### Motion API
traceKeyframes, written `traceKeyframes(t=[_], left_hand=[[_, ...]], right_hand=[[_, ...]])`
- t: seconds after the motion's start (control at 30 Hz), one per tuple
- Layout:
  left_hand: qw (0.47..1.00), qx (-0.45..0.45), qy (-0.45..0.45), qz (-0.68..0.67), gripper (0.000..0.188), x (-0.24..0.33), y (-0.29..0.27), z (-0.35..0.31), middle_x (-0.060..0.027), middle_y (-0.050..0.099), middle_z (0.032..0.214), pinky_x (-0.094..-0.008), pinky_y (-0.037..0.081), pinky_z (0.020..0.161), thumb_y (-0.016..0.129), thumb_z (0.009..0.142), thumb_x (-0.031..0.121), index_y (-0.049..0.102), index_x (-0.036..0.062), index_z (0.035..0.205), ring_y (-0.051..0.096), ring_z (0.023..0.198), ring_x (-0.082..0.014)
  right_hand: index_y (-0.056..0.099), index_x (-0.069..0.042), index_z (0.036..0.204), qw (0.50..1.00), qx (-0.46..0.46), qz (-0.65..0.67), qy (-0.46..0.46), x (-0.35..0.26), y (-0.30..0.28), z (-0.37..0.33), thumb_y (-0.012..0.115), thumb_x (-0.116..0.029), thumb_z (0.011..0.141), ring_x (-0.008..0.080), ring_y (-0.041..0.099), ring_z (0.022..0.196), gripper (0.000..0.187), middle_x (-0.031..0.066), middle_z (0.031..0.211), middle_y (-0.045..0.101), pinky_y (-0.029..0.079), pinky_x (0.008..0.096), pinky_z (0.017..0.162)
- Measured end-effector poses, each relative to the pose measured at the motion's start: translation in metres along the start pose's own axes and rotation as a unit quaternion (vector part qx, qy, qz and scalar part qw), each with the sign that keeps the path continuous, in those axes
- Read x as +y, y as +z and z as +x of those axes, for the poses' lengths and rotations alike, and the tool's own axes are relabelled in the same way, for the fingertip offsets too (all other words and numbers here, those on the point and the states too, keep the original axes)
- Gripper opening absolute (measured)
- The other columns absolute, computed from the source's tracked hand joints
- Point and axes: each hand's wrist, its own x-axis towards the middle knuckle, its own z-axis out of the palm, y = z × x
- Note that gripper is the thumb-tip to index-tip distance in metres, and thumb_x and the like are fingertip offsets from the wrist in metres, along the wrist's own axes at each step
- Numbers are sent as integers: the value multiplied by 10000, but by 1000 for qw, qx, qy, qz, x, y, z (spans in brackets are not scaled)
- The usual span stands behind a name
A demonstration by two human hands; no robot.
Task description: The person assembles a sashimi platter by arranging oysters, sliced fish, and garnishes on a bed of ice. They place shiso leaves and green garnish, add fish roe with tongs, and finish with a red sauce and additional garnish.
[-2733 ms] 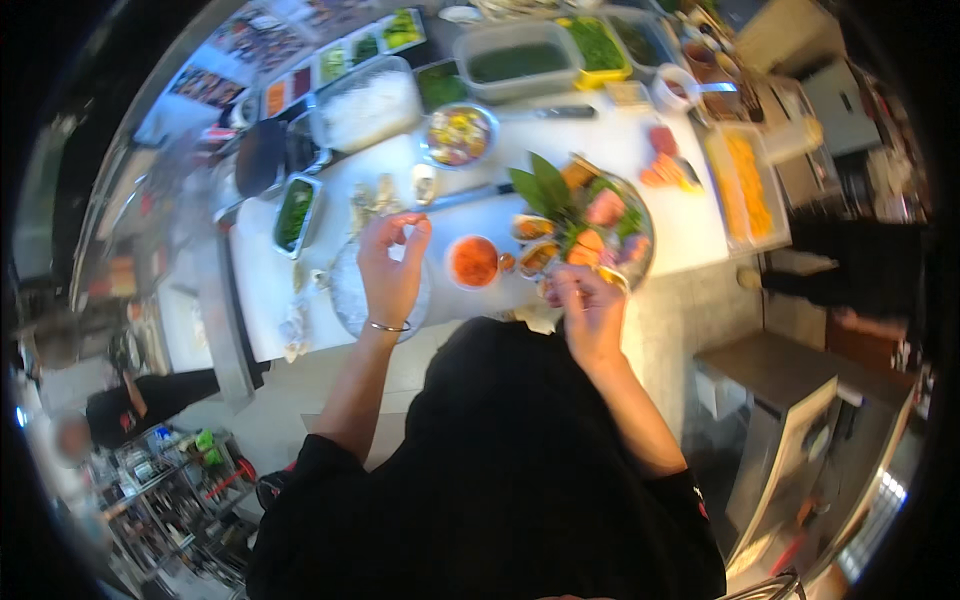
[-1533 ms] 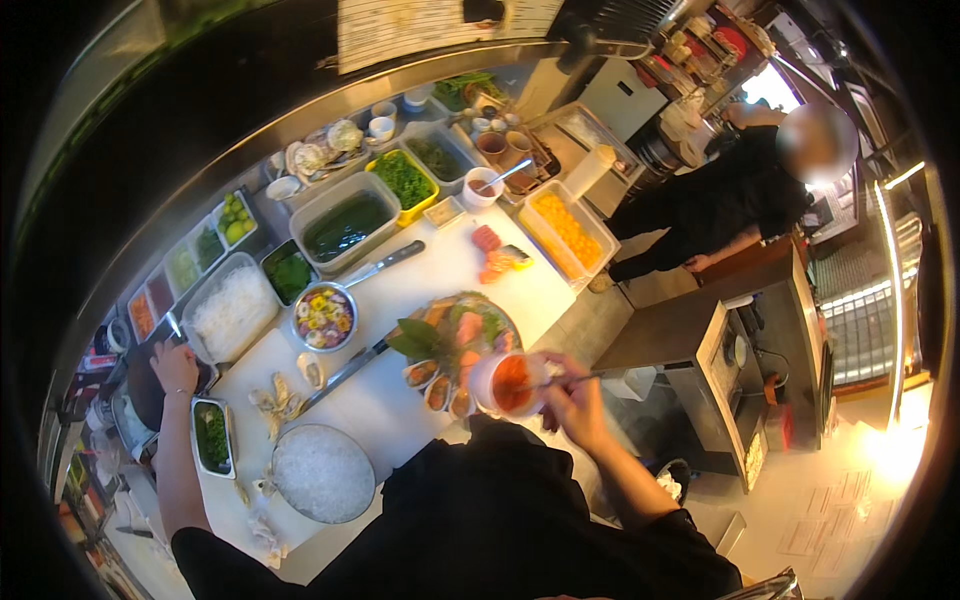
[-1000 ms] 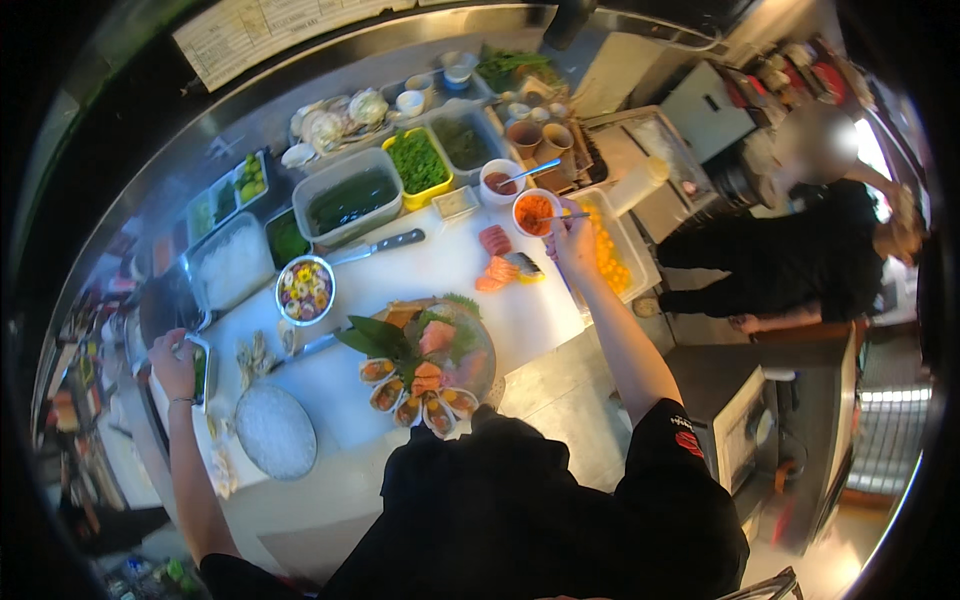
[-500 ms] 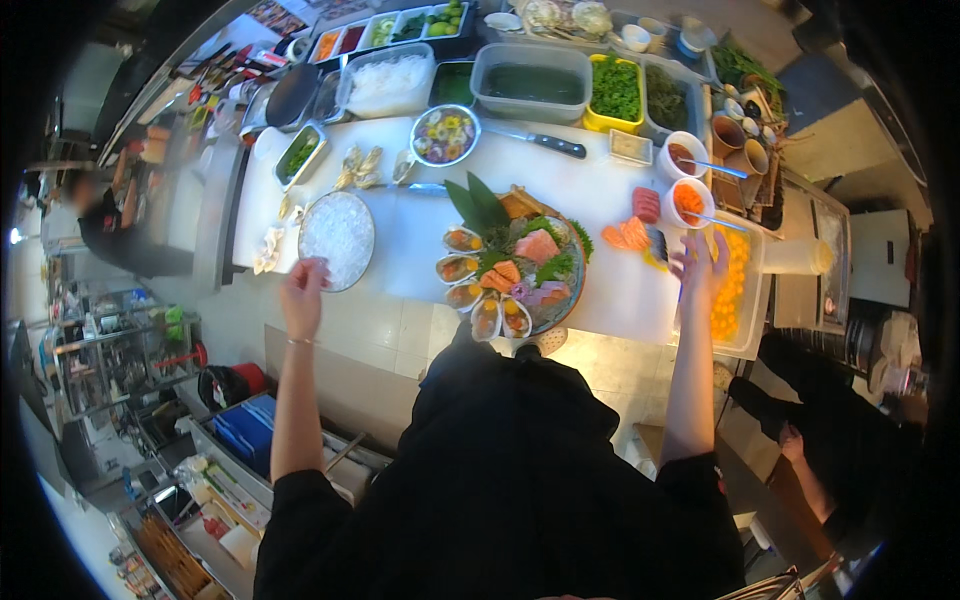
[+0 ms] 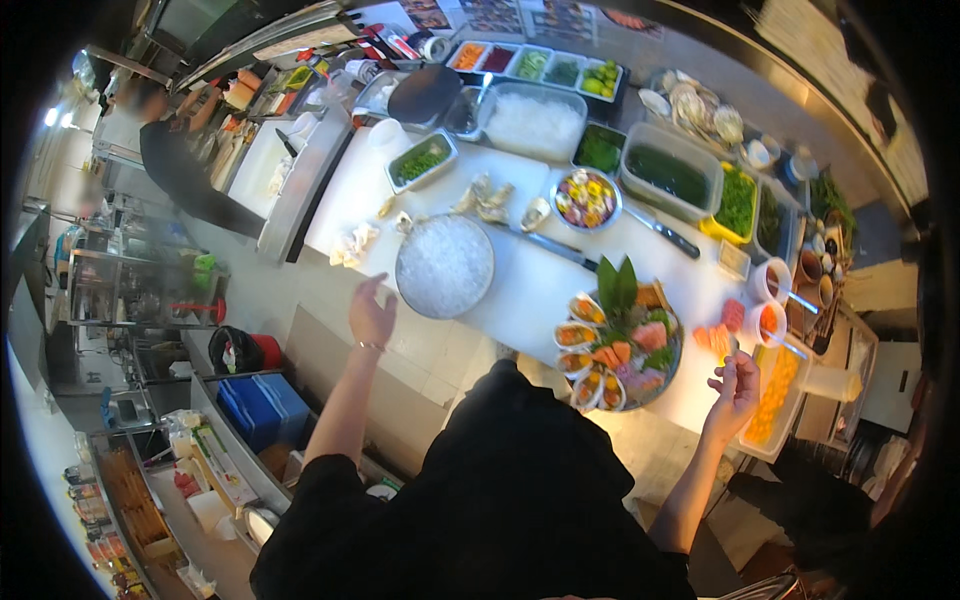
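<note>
My left hand (image 5: pixel 372 314) hangs off the table's near edge, just left of a round bowl of crushed ice (image 5: pixel 445 266). Its fingers are apart and nothing is in them. My right hand (image 5: pixel 738 393) is closed, with thumb and fingers drawn together beside the salmon slices (image 5: pixel 713 339); whatever it pinches, if anything, is too small to make out. A red block of fish (image 5: pixel 733 314) lies by the salmon. Between my hands stands a round sashimi platter (image 5: pixel 668 392) with green leaves, fish slices and several topped oyster shells (image 5: pixel 575 335) along its left side.
A knife (image 5: pixel 672 236) lies by a bowl of flower petals (image 5: pixel 587 200); a long blade (image 5: pixel 548 246) rests nearer. Oyster shells (image 5: pixel 485 198) sit behind the ice. White sauce cups (image 5: pixel 768 322) and a tray of orange pieces (image 5: pixel 768 400) stand right. Another person (image 5: pixel 180 165) works far left.
The view has swung left, so the table appears farther right. My left hand's fingers have spread beside the ice bowl. My right hand's spread fingers have closed near the salmon.
</note>
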Motion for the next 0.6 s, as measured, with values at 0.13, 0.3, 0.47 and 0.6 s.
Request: traceKeyframes(t=[0.13,0.3,0.47,0.6], left_hand=[[980,-18,-46,194,420,-44,2,104,-116,677,1258,-549,526,1029,840,886,325,783,204,1284,612,1284,-360],[980,-19,-57,189,385,-49,11,196,-109,691,1214,-577,528,972,824,917,493,753,171,1116,616,1297,-359],[929,-119,-162,-311,362,-27,79,284,-132,732,923,-411,598,671,822,962,270,641,42,1177,763,834,-263],[834,-241,-215,-447,289,-32,99,312,-105,701,902,-306,588,558,767,973,142,603,35,1186,720,709,-178]], right_hand=[[719,-9,1238,998,-28,16,-56,-63,101,-9,698,-65,1066,114,693,887,182,64,1108,741,594,247,690],[775,-10,1170,963,-233,-77,-108,-118,266,-34,737,-51,1026,155,735,875,155,80,1070,777,621,298,735],[798,-26,1150,922,-354,-96,-121,-133,409,-44,750,-50,994,234,791,868,165,143,1029,809,648,356,748],[803,-23,1138,903,-381,-118,-160,-139,469,-43,754,-53,977,300,797,874,172,181,1020,806,647,380,755]])
